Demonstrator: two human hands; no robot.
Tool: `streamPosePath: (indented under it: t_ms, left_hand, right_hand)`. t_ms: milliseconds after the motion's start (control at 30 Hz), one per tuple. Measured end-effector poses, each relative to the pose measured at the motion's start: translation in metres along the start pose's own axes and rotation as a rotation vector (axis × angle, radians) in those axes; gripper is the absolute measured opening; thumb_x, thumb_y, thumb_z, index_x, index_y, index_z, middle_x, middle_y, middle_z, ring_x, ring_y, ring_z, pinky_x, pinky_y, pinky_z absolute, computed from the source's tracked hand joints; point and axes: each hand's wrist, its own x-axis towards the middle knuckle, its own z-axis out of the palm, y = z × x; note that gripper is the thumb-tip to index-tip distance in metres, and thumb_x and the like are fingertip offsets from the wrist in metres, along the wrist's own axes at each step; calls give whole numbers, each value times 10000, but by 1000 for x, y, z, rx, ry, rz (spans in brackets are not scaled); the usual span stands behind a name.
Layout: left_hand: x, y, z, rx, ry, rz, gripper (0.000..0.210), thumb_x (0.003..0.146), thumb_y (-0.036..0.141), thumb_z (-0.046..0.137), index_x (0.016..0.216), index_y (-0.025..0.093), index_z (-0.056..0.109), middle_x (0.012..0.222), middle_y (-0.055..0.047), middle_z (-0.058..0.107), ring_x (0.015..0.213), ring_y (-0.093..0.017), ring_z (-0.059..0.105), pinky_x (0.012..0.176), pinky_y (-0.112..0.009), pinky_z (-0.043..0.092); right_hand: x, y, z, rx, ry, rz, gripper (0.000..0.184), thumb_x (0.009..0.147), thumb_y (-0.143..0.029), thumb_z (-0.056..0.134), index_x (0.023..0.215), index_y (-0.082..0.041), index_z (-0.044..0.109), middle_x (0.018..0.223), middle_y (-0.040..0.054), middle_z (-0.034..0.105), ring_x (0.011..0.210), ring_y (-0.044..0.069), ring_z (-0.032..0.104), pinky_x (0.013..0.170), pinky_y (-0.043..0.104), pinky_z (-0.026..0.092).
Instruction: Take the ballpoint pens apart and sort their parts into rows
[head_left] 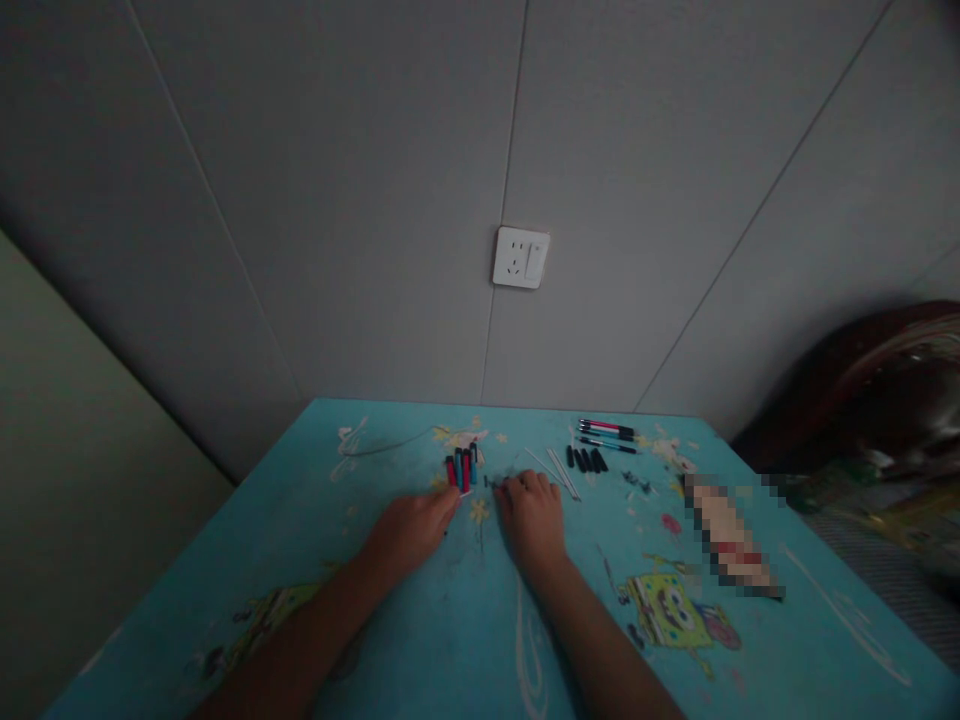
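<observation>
My left hand [417, 525] rests on the blue table with its fingers pinched together. Its fingertips are at the lower end of a small group of red and blue pen barrels [466, 468] with dark ends; what they hold, if anything, is hidden. To the right, my right hand [535, 520] lies low on the table, fingers curled inward and thumb side toward the barrels. Something small and dark shows at its fingertips, too small to name. Just beyond that hand lie thin white sticks like pen refills [564, 474] and several short black tubes [586, 459].
Several pens [607, 435] lie side by side at the back right. Tiny dark pieces [637, 482] are scattered nearer. A blurred-out flat item [731, 535] sits toward the right edge. Behind the cartoon-printed tabletop [420, 640] rises a grey wall with a socket [520, 258].
</observation>
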Motion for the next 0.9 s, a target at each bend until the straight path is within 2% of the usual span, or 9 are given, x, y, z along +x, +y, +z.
streamPosePath:
  t_ms: [133, 267, 367, 567, 700, 900]
  left_hand:
    - [-2, 3, -2, -25, -11, 57, 284, 1023, 342, 338, 1043, 267, 612, 894, -42, 726, 737, -205, 692, 606, -268, 405]
    - [-3, 4, -4, -24, -17, 68, 265, 1016, 315, 361, 1066, 261, 616, 921, -50, 725, 777, -206, 695, 640, -272, 431]
    - [-3, 4, -5, -28, -15, 84, 265, 1016, 308, 364, 1065, 255, 619, 912, -48, 721, 785, -199, 691, 654, -266, 443]
    - [-6, 6, -7, -71, 4, 110, 269, 1010, 313, 377, 992, 242, 636, 839, -33, 698, 738, -172, 669, 640, -241, 440]
    - [-8, 8, -7, -84, 17, 119, 278, 1009, 322, 382, 959, 235, 641, 815, -36, 689, 722, -175, 663, 631, -244, 433]
    - [-9, 10, -10, -125, 14, 123, 309, 1013, 340, 367, 928, 232, 644, 813, -42, 689, 732, -171, 666, 656, -245, 445]
  right_hand:
    - [-1, 5, 0, 89, 13, 25, 155, 941, -295, 581, 859, -207, 678, 882, 89, 660, 882, 238, 569, 768, 353, 399]
    - [-12, 14, -6, 406, -3, 22, 191, 972, -306, 522, 987, -210, 687, 896, 68, 702, 823, 203, 633, 762, 316, 461]
    - [-19, 21, -11, 571, -12, -14, 208, 970, -324, 515, 984, -219, 693, 925, 65, 715, 817, 200, 657, 772, 315, 490]
    - [-18, 20, -14, 698, -38, 38, 174, 933, -308, 560, 943, -215, 706, 908, 55, 718, 775, 191, 654, 721, 306, 508]
    - [-18, 16, -15, 763, -47, 20, 189, 932, -290, 547, 985, -218, 714, 977, 74, 718, 840, 201, 660, 761, 321, 526]
    - [-18, 13, -19, 791, -26, 23, 207, 924, -318, 554, 993, -217, 721, 969, 82, 721, 805, 202, 657, 760, 337, 536]
